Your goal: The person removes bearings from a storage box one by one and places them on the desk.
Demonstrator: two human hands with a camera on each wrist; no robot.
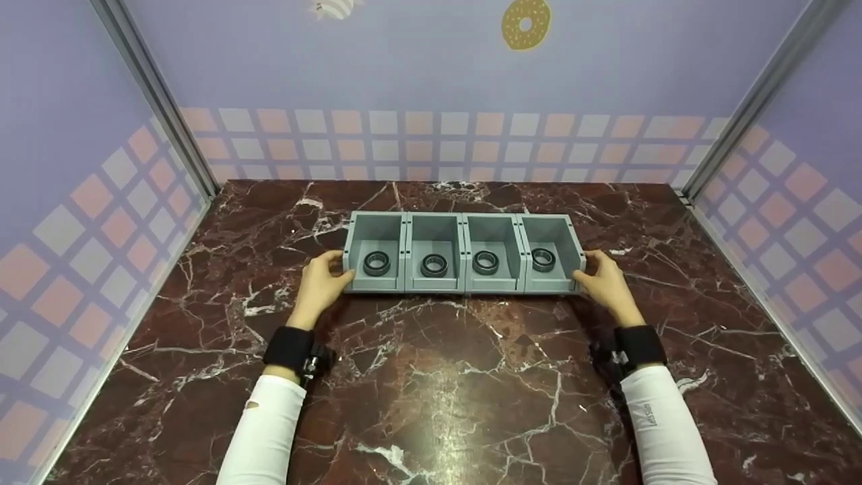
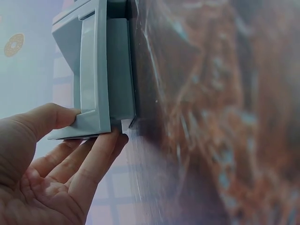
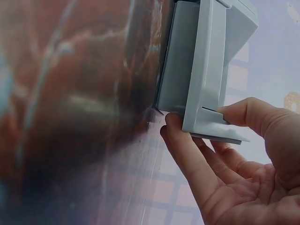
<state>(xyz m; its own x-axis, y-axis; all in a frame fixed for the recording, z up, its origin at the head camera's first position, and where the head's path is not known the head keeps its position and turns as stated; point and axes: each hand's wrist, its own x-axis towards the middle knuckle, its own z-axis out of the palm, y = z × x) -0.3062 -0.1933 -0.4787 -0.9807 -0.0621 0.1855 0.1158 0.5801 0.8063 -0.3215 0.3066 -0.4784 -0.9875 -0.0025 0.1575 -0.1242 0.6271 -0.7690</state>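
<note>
Fingers (image 2: 93,164) of the left hand (image 1: 322,283) and right hand (image 1: 607,283) pinch opposite ends of a grey, open-topped plastic four-bin row (image 1: 434,285). Between them, each bin holds one of four black round rings (image 1: 434,273): loading seems done, letting go left. Beneath lies a dark-red, white-veined counter (image 1: 431,377); beyond the fingers, a lilac wall (image 1: 431,74) with pink-and-white checks.

Smooth plastic bins (image 1: 434,284), glossy marble-look tabletop (image 1: 431,377), white cloth sleeves (image 1: 261,431)

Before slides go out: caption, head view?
Left hand and right hand grip the ends of four adjoining bins, one ring in each.
</note>
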